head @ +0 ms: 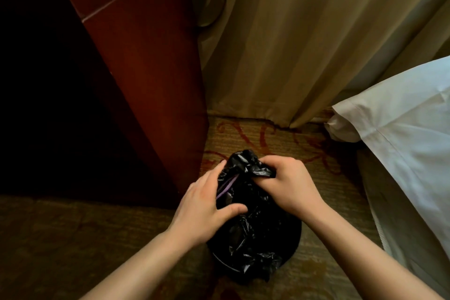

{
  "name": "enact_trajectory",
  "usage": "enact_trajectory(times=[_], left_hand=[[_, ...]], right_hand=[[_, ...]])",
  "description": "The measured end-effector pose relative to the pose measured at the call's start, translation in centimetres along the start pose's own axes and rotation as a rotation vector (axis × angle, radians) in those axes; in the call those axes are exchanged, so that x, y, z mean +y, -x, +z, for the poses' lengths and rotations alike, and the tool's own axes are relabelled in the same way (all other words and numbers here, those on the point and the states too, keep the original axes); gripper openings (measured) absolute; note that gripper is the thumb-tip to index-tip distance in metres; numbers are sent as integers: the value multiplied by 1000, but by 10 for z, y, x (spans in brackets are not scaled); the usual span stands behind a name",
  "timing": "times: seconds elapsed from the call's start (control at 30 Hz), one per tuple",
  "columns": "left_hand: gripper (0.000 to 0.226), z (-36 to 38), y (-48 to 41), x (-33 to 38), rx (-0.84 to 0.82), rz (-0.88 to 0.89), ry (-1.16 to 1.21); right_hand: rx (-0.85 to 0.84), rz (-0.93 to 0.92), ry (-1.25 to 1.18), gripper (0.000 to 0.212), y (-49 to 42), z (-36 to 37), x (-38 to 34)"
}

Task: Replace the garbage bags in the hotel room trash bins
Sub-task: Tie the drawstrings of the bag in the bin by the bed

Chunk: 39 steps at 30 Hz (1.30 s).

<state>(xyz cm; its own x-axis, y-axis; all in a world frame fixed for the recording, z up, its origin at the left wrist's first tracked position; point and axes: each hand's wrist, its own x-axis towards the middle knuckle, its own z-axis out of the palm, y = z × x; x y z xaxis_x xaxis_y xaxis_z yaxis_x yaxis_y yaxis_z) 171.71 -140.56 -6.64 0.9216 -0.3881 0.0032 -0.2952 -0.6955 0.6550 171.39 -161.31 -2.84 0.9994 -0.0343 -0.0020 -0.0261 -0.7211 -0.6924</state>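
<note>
Black garbage bag (pixel 250 231) with purple strip (pixel 226 189)

A dark red-brown wooden cabinet (pixel 136 56) is standing at the left, its side panel catching dim warm light while the rest is sinking into shadow. Beige curtains (pixel 292 44) are hanging in folds down to a tan carpet (pixel 255 134) showing red swirls. White bed linen (pixel 401 124) is draping at the right

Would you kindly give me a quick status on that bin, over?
Left hand and right hand both gripping crumpled black plastic garbage bag. Bag gathered at top, over dark round bin. Red-brown wooden cabinet close left, not blocking.
</note>
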Motion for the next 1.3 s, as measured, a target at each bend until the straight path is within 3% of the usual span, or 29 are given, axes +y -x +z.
enact_trajectory(times=[0.17,0.27,0.4,0.57,0.77,0.83,1.03,1.3], left_hand=[[31,-7,-3,22,174,-13,362],[15,-22,-7,36,127,9,526],[17,-42,-18,56,52,32,616],[53,-81,-38,116,151,31,590],[36,-157,-43,221,214,-116,780],[32,-185,-40,258,193,-120,767],[33,-268,-20,366,101,-139,762],[46,-344,-5,488,70,-117,667]], right_hand=[[58,-53,-100,8,0,-23,-18],[73,-25,-137,10,-1,-40,-19],[64,50,-278,9,-3,-62,-23],[76,5,-331,5,-2,-107,-66],[-7,53,-541,9,14,-214,-136],[38,105,-611,11,25,-245,-159],[184,253,-688,48,56,-339,-235],[272,254,-528,21,104,-463,-316]])
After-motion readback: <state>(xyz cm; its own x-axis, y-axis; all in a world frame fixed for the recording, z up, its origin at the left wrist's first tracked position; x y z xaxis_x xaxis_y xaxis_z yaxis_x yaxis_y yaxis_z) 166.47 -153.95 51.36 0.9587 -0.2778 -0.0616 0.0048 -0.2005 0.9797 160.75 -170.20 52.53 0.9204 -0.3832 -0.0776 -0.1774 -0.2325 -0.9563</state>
